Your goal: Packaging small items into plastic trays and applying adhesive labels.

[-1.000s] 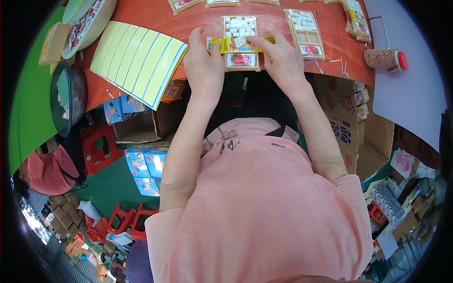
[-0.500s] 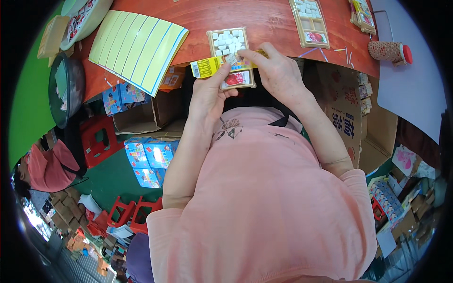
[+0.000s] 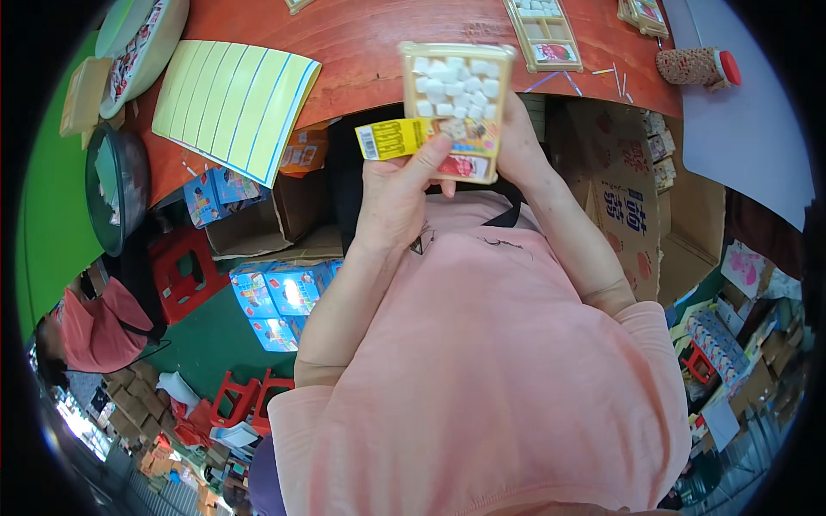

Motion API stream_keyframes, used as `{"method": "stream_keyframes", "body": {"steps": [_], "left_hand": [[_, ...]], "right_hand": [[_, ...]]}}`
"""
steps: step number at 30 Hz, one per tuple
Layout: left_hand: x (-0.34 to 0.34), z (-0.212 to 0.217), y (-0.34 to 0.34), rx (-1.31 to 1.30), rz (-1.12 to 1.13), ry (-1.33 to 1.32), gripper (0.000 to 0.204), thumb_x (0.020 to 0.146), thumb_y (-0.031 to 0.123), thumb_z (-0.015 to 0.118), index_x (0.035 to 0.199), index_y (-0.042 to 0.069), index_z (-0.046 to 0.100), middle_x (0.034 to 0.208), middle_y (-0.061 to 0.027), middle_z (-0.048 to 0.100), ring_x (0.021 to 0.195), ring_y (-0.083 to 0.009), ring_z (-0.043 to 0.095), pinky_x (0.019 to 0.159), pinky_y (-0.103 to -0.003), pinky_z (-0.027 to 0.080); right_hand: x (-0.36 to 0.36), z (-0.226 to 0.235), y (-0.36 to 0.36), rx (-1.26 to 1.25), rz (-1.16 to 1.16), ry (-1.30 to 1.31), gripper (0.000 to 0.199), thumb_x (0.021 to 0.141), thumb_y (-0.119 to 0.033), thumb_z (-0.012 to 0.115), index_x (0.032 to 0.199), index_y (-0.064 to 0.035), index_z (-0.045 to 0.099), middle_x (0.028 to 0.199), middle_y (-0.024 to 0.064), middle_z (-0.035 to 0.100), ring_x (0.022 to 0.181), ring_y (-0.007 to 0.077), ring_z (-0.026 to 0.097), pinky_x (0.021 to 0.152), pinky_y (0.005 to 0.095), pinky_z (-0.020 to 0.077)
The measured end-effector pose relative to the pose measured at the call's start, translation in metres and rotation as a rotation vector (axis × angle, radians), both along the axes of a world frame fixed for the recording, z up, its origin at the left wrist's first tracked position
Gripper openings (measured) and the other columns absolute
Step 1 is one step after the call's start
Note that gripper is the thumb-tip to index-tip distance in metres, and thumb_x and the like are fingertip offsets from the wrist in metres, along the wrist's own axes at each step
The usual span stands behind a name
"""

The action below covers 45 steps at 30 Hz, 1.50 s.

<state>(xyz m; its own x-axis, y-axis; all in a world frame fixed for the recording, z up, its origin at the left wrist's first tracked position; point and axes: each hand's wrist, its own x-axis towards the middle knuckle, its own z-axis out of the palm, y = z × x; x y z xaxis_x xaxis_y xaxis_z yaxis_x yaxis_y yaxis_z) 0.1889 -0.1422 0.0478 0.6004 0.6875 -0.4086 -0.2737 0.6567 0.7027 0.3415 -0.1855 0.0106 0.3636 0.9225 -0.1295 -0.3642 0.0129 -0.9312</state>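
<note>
A small tan tray (image 3: 454,90) full of white cubes, with a red picture card along its near end, is lifted off the red table and held in front of my chest. My left hand (image 3: 397,193) grips its near left corner, thumb pressed on a yellow barcode label (image 3: 396,139) that sticks out to the left. My right hand (image 3: 518,142) supports the tray from behind and under its right side, mostly hidden by the tray.
The red table (image 3: 361,43) carries a yellow lined sheet pad (image 3: 234,107), more tan trays (image 3: 544,33) at the far edge, and a red-capped roll (image 3: 697,66) at the right. Below are cardboard boxes (image 3: 628,206), blue cartons (image 3: 280,297), red stools (image 3: 181,271) and a black bin (image 3: 116,185).
Both hands have lifted the cube tray off the table and drawn it toward my chest. The yellow label now lies across its near left edge under my left thumb.
</note>
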Motion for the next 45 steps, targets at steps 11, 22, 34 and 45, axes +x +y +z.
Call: {"method": "stream_keyframes", "body": {"steps": [11, 22, 34, 45], "left_hand": [[-0.012, 0.000, 0.023, -0.017, 0.225, -0.056, 0.026, 0.096, 0.009, 0.065, 0.121, 0.003, 0.060, 0.107, -0.0082, 0.068, 0.082, -0.0156, 0.067, 0.055, -0.029, 0.050], [-0.021, -0.005, 0.027, 0.336, 0.037, -0.008, 0.035, 0.088, 0.004, 0.074, 0.119, 0.001, 0.056, 0.105, -0.0077, 0.064, 0.086, -0.0155, 0.065, 0.064, -0.027, 0.053], [-0.031, 0.018, 0.007, 1.124, 0.490, 0.261, 0.035, 0.084, 0.001, 0.074, 0.114, -0.005, 0.058, 0.118, -0.0156, 0.061, 0.105, -0.0245, 0.063, 0.088, -0.036, 0.052], [-0.041, 0.041, 0.027, 1.654, 0.063, 0.332, 0.031, 0.074, 0.010, 0.076, 0.101, -0.001, 0.069, 0.104, -0.0156, 0.070, 0.089, -0.0293, 0.064, 0.077, -0.035, 0.050]], "right_hand": [[0.000, 0.009, -0.014, 0.074, -0.278, -0.276, 0.012, 0.101, -0.010, 0.058, 0.110, -0.0019, 0.059, 0.095, 0.0033, 0.061, 0.084, 0.0074, 0.058, 0.072, 0.0225, 0.0485], [-0.013, 0.032, -0.015, 0.199, 0.084, -0.250, 0.027, 0.093, 0.002, 0.065, 0.119, 0.0026, 0.060, 0.114, 0.0057, 0.062, 0.105, 0.0123, 0.058, 0.093, 0.0277, 0.0478], [-0.005, 0.057, -0.016, 0.674, -0.072, -1.331, 0.038, 0.076, -0.014, 0.080, 0.106, -0.0096, 0.056, 0.112, 0.0129, 0.069, 0.095, 0.0274, 0.062, 0.082, 0.0371, 0.0484], [0.021, 0.061, -0.012, 0.736, 0.213, -1.077, 0.036, 0.079, -0.014, 0.078, 0.109, -0.0067, 0.059, 0.113, 0.0156, 0.065, 0.097, 0.0296, 0.060, 0.085, 0.0377, 0.0492]]}}
